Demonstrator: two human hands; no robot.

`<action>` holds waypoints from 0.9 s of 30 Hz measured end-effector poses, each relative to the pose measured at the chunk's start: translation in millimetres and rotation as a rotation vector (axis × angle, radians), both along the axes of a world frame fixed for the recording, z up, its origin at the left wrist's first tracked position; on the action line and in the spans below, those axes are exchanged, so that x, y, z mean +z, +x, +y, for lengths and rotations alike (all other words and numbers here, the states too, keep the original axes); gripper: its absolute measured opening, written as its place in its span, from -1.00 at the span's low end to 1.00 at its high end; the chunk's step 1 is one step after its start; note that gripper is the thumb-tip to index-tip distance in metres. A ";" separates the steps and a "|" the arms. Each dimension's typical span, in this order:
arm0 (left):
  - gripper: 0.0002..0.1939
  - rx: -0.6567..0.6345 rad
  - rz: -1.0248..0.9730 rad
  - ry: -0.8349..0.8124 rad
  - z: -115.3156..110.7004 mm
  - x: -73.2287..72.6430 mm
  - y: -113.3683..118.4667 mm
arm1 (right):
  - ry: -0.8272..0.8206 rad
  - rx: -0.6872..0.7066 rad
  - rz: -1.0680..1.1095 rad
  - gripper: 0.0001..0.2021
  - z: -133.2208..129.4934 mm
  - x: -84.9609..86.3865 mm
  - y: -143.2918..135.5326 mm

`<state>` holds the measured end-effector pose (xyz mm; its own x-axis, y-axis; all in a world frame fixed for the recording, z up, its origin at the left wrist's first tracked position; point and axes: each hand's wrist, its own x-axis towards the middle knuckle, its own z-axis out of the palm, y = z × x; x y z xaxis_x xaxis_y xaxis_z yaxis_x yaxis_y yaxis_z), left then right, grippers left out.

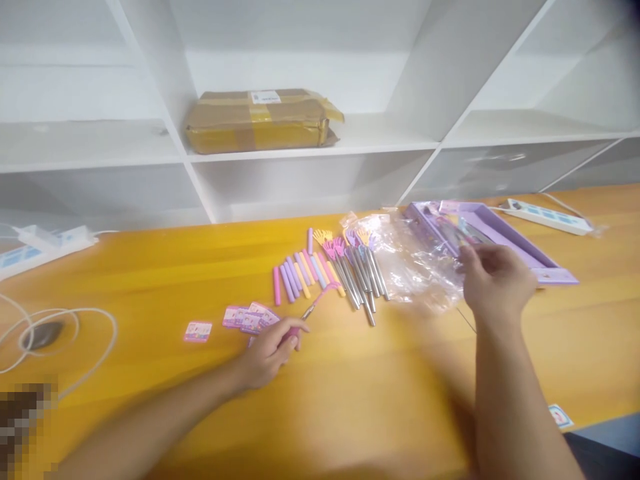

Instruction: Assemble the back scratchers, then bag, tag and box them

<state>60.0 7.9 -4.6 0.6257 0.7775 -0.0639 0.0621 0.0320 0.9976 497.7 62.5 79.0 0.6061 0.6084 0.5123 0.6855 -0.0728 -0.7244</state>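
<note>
My left hand point(275, 350) is closed around the pink handle of a small back scratcher point(310, 309), its short metal rod and pink head pointing away to the right. Over the near edge of an open purple box point(515, 233), my right hand point(495, 277) has its fingers pinched together. What they hold is blurred; clear plastic and coloured items lie just beyond the fingertips. Between the hands lies a pile of metal-rod back scratchers point(357, 267) with yellow, pink and purple hand-shaped heads. Pastel handle tubes point(300, 270) lie left of the pile. Small printed cards point(250, 317) lie beside my left hand.
Crumpled clear plastic point(410, 257) spreads against the box. Power strips point(547, 217) sit at both sides, with a white cable point(113, 333) looping at left. A single card point(198, 331) lies apart. A taped carton point(257, 123) rests on the white shelf point(380, 137) behind.
</note>
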 end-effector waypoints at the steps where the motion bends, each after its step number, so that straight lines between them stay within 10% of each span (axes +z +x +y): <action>1: -0.69 -0.003 -0.032 -0.004 -0.2 -1.6 0.2 | 0.194 -0.006 0.073 -0.73 2.0 -0.1 -5.9; 5: -0.69 0.017 -0.178 0.023 1.4 -2.9 1.6 | 0.742 0.163 0.308 -0.60 7.9 -4.8 -44.6; 16: -0.63 0.149 -0.173 -0.002 3.6 19.0 1.8 | 0.090 0.885 0.678 -0.68 -64.4 -76.6 -245.0; 27: -0.69 0.046 -0.010 0.114 -5.8 20.7 6.7 | -0.182 1.246 0.819 -0.53 -48.9 -85.8 -248.8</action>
